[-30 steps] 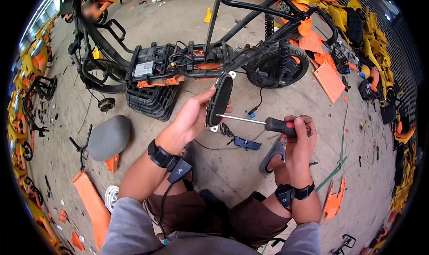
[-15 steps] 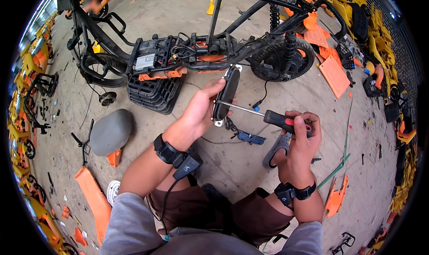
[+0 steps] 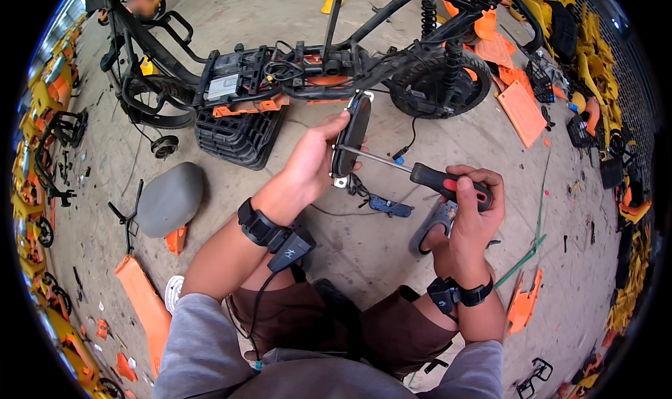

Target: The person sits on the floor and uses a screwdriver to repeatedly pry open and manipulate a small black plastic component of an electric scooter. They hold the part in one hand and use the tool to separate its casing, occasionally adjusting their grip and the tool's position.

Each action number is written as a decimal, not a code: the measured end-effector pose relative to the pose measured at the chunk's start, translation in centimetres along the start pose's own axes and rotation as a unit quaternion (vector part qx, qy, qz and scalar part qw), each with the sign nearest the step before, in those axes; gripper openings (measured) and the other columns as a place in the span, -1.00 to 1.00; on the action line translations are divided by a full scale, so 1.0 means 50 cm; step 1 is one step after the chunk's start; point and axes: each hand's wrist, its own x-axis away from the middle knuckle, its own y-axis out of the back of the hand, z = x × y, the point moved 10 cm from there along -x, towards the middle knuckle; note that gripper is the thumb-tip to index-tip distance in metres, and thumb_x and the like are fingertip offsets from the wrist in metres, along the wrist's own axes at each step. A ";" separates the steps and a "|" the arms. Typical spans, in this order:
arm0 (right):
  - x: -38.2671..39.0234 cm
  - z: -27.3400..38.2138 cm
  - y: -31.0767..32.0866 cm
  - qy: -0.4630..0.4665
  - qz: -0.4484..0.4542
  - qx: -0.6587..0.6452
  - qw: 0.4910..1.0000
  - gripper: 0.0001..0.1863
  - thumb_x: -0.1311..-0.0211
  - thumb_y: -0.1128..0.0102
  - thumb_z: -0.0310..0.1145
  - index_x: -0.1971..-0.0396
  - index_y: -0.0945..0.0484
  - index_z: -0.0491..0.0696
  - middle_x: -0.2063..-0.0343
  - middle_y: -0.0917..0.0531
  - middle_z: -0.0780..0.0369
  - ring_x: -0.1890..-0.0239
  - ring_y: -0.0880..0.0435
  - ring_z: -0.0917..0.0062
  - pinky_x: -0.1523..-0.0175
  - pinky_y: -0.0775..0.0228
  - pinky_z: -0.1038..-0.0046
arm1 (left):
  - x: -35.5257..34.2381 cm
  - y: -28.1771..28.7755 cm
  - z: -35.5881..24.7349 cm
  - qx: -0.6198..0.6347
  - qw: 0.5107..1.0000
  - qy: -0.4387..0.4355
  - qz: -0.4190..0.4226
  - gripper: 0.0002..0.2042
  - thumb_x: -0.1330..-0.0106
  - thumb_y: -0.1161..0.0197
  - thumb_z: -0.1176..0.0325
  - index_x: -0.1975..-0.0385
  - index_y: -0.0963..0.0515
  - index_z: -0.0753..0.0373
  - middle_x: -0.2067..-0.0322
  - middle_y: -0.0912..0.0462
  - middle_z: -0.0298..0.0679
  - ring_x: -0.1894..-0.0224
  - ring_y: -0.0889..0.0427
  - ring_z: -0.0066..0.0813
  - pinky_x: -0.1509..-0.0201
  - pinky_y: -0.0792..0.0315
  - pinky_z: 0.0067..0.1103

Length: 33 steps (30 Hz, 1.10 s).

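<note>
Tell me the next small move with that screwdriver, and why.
Probably turn the screwdriver in place, with light pressure along its shaft. Its tip already meets the black oval panel, which the left hand holds on edge, and the right hand is wrapped round the handle. Whether the tip sits fully in a screw head cannot be made out.

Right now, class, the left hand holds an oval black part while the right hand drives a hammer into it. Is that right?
Not quite: the head view shows the right hand holding a screwdriver, not a hammer. The left hand does hold the oval black part.
</note>
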 end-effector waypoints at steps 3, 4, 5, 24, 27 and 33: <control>0.000 0.000 -0.001 -0.002 0.002 -0.007 1.000 -0.79 -0.28 -0.27 -0.49 0.22 -0.39 -0.10 0.20 -0.69 0.05 0.28 -0.65 0.58 0.27 -0.55 0.57 | 0.001 0.001 0.000 -0.004 1.000 0.003 -0.008 -0.64 -0.52 0.03 0.13 -0.06 -0.46 0.29 0.18 -0.65 -0.10 0.19 -0.67 -0.35 0.19 -0.58 -0.46; 0.001 0.002 -0.002 0.002 0.003 -0.006 1.000 -0.79 -0.28 -0.27 -0.49 0.22 -0.39 -0.10 0.20 -0.69 0.06 0.28 -0.65 0.58 0.26 -0.55 0.57 | 0.002 0.000 0.000 -0.003 1.000 0.004 -0.010 -0.64 -0.52 0.03 0.13 -0.06 -0.46 0.29 0.18 -0.65 -0.10 0.19 -0.67 -0.35 0.19 -0.58 -0.46; 0.002 0.004 -0.002 0.005 0.004 -0.004 1.000 -0.79 -0.28 -0.27 -0.49 0.22 -0.39 -0.10 0.20 -0.69 0.06 0.28 -0.65 0.58 0.25 -0.55 0.56 | 0.004 -0.001 0.000 -0.003 1.000 0.005 -0.012 -0.63 -0.52 0.03 0.13 -0.05 -0.46 0.30 0.18 -0.65 -0.10 0.19 -0.67 -0.36 0.19 -0.58 -0.46; 0.007 0.013 -0.010 0.014 0.019 0.026 0.999 -0.74 -0.21 -0.32 -0.54 0.23 -0.39 -0.13 0.19 -0.68 0.06 0.14 -0.65 0.53 0.02 -0.50 0.50 | 0.001 0.012 0.004 -0.014 1.000 0.007 -0.013 -0.62 -0.51 0.03 0.12 -0.06 -0.45 0.31 0.19 -0.63 -0.08 0.18 -0.66 -0.31 0.20 -0.57 -0.45; 0.010 0.030 -0.022 0.057 0.055 0.044 0.996 -0.72 -0.18 -0.34 -0.55 0.21 -0.39 -0.14 0.18 -0.68 0.06 0.13 -0.65 0.52 0.02 -0.51 0.50 | 0.003 0.011 0.003 -0.026 0.999 0.007 -0.021 -0.63 -0.51 0.03 0.12 -0.06 -0.45 0.31 0.19 -0.63 -0.08 0.19 -0.66 -0.31 0.20 -0.56 -0.46; 0.012 0.018 -0.040 0.070 0.094 0.049 0.992 -0.69 -0.20 -0.32 -0.53 0.11 -0.41 -0.18 0.17 -0.66 0.07 0.23 -0.63 0.59 0.14 -0.51 0.57 | 0.001 0.021 -0.001 -0.027 0.999 0.001 -0.026 -0.67 -0.50 -0.01 0.09 -0.05 -0.40 0.19 0.26 -0.58 -0.22 0.26 -0.64 -0.44 0.26 -0.53 -0.52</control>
